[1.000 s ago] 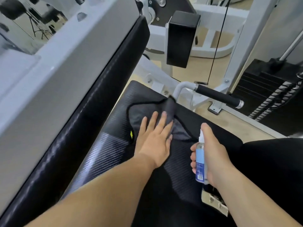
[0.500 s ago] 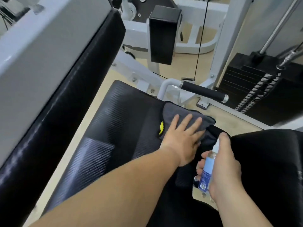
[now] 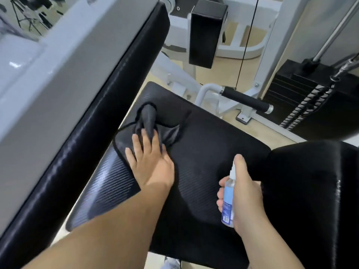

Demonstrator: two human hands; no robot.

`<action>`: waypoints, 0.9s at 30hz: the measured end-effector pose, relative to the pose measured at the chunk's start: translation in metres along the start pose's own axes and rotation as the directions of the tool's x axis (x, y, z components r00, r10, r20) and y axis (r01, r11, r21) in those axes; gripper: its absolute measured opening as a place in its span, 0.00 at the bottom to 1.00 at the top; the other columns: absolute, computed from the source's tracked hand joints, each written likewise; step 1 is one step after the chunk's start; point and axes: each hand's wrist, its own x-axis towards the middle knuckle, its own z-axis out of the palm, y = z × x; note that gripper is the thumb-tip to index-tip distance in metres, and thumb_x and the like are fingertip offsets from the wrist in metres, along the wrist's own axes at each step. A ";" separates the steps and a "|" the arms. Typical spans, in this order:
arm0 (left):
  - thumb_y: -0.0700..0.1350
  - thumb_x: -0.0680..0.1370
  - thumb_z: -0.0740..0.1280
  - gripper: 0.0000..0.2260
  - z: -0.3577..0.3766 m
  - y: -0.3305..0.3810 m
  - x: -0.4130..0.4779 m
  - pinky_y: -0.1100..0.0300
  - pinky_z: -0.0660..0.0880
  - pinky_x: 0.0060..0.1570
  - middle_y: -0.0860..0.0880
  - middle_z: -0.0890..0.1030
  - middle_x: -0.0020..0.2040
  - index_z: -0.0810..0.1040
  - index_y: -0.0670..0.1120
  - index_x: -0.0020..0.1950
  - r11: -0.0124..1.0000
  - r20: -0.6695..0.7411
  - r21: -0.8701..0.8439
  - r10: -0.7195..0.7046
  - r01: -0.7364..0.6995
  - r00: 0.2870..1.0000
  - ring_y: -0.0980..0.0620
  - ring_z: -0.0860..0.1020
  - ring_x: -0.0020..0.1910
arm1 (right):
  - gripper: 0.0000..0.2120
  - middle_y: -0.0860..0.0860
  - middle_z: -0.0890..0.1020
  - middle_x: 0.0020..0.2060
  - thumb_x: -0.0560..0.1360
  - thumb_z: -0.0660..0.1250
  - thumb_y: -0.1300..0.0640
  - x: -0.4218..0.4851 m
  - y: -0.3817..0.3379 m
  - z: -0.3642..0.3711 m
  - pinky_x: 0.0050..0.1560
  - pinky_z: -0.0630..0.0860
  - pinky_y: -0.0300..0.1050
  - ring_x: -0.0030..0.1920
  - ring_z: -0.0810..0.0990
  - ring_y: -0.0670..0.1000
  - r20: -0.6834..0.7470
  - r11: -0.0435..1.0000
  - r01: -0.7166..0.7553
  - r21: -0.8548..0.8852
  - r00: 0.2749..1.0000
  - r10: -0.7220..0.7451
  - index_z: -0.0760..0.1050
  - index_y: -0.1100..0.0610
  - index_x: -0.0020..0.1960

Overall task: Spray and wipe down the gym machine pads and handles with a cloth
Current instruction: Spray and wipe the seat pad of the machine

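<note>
A dark grey cloth (image 3: 149, 121) lies bunched on the black textured seat pad (image 3: 209, 144). My left hand (image 3: 149, 162) presses flat on the cloth with straight fingers, near the pad's left edge. My right hand (image 3: 242, 193) grips a small clear spray bottle (image 3: 229, 199) with a blue label and white nozzle, held upright above the pad's right part. A long black back pad (image 3: 93, 117) runs along the left on a grey frame. A black foam handle (image 3: 246, 101) sticks out beyond the seat's far edge.
A black rectangular pad (image 3: 206, 33) stands upright at the top centre. The black weight stack (image 3: 314, 98) sits at the right behind a white frame post (image 3: 272, 49) and a thin cable (image 3: 246, 43). Another black pad (image 3: 310, 191) fills the right foreground.
My left hand has slid the cloth leftward across the seat pad, from its right edge to its left side. The cloth has bunched up. My right hand still holds the bottle.
</note>
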 end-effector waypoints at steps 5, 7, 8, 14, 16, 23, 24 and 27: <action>0.53 0.82 0.54 0.23 0.019 -0.059 -0.114 0.34 0.53 0.77 0.49 0.62 0.83 0.71 0.55 0.77 0.779 0.225 0.140 0.576 -0.611 0.786 0.39 0.57 0.82 | 0.35 0.55 0.75 0.25 0.76 0.66 0.27 -0.016 0.025 0.001 0.31 0.72 0.45 0.25 0.72 0.51 0.056 0.995 -0.046 -0.087 0.997 0.051 0.76 0.62 0.40; 0.52 0.81 0.56 0.21 0.010 -0.080 -0.100 0.34 0.55 0.76 0.49 0.65 0.81 0.76 0.54 0.73 0.650 0.278 0.166 0.690 -0.741 0.668 0.42 0.59 0.82 | 0.36 0.56 0.75 0.26 0.76 0.67 0.27 -0.019 0.034 -0.002 0.30 0.72 0.45 0.24 0.72 0.52 0.066 0.990 -0.058 -0.128 0.996 0.067 0.77 0.62 0.39; 0.52 0.80 0.56 0.21 0.004 -0.088 -0.085 0.34 0.56 0.76 0.49 0.67 0.80 0.78 0.53 0.71 0.679 0.250 0.194 0.664 -0.709 0.704 0.43 0.60 0.81 | 0.35 0.55 0.75 0.26 0.76 0.67 0.27 -0.021 0.037 -0.004 0.29 0.72 0.44 0.24 0.71 0.51 0.078 0.989 -0.065 -0.130 0.994 0.075 0.76 0.62 0.38; 0.56 0.86 0.48 0.23 -0.028 -0.088 -0.010 0.40 0.46 0.79 0.52 0.55 0.84 0.57 0.58 0.82 0.999 0.056 -0.025 0.044 -0.043 0.997 0.44 0.49 0.83 | 0.35 0.56 0.74 0.27 0.76 0.67 0.27 -0.038 0.060 -0.017 0.31 0.71 0.46 0.24 0.70 0.52 0.106 0.986 -0.063 -0.154 0.991 0.080 0.75 0.61 0.37; 0.56 0.85 0.48 0.24 -0.012 -0.071 -0.036 0.37 0.46 0.79 0.52 0.59 0.83 0.61 0.58 0.81 0.973 0.056 0.059 0.220 -0.223 0.974 0.43 0.50 0.83 | 0.35 0.57 0.75 0.28 0.76 0.66 0.28 -0.043 0.067 -0.021 0.31 0.72 0.46 0.25 0.71 0.54 0.096 0.985 -0.055 -0.165 0.993 0.071 0.76 0.62 0.39; 0.54 0.85 0.50 0.24 0.024 -0.066 -0.148 0.36 0.38 0.79 0.51 0.51 0.85 0.61 0.56 0.82 0.376 0.456 0.074 0.811 -0.923 0.367 0.42 0.43 0.84 | 0.37 0.56 0.78 0.28 0.73 0.66 0.24 -0.053 0.095 -0.039 0.36 0.75 0.50 0.27 0.75 0.53 0.042 0.986 -0.075 -0.147 0.996 0.082 0.79 0.61 0.39; 0.54 0.86 0.51 0.24 0.025 -0.067 -0.154 0.37 0.36 0.78 0.52 0.48 0.85 0.58 0.57 0.83 0.291 0.498 0.054 0.821 -0.955 0.279 0.43 0.39 0.83 | 0.37 0.56 0.79 0.29 0.72 0.66 0.24 -0.053 0.098 -0.041 0.37 0.76 0.51 0.28 0.76 0.54 0.035 0.985 -0.075 -0.157 0.996 0.081 0.80 0.61 0.39; 0.52 0.86 0.56 0.23 0.024 -0.081 -0.152 0.42 0.30 0.78 0.54 0.47 0.85 0.60 0.58 0.82 0.141 0.521 -0.008 0.845 -0.990 0.116 0.47 0.38 0.83 | 0.37 0.57 0.78 0.28 0.73 0.66 0.24 -0.054 0.107 -0.046 0.36 0.75 0.50 0.26 0.75 0.55 0.021 0.984 -0.084 -0.159 0.996 0.088 0.80 0.61 0.40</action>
